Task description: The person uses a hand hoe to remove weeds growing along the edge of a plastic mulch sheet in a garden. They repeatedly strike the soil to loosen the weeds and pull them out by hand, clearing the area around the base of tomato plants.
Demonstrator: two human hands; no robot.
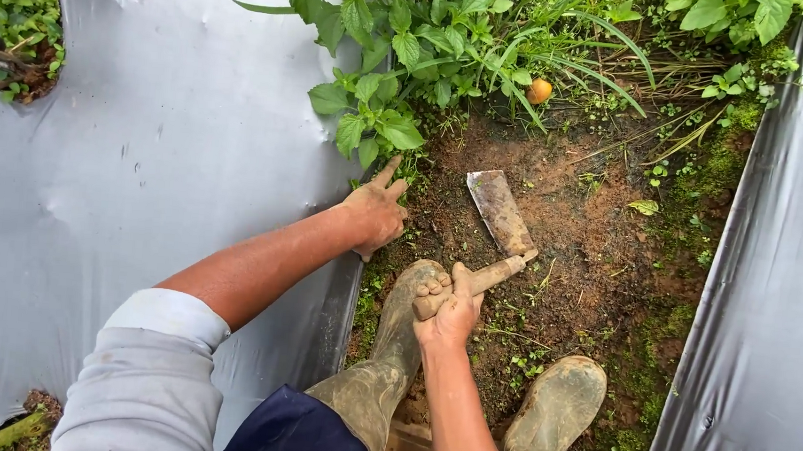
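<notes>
The short-handled hoe with a rusted, mud-coated flat metal blade and pale wooden handle (495, 237) is held in the right hand (450, 316), whose fingers are closed around the butt end of the handle. The handle runs from the fist toward 1 o'clock, and the blade lies flat on the bare brown soil strip (589, 239), its cutting edge directed toward 11 o'clock. From this grip, a short chopping or scraping stroke appears to be favoured. The right forearm is extended from 6 o'clock, with the wrist nearly straight.

The left hand (376, 212) is spread open and empty, palm down, at the edge of the grey plastic mulch sheet (162, 143), at 9 o'clock from the blade. It appears to be planted as a brace. Its index finger is extended toward 1 o'clock, just below the leafy green weeds (381, 111). The left forearm is bare, with the grey sleeve pushed up.

Two mud-caked rubber boots (403, 339) are placed on the soil, at either side of the right forearm.
</notes>
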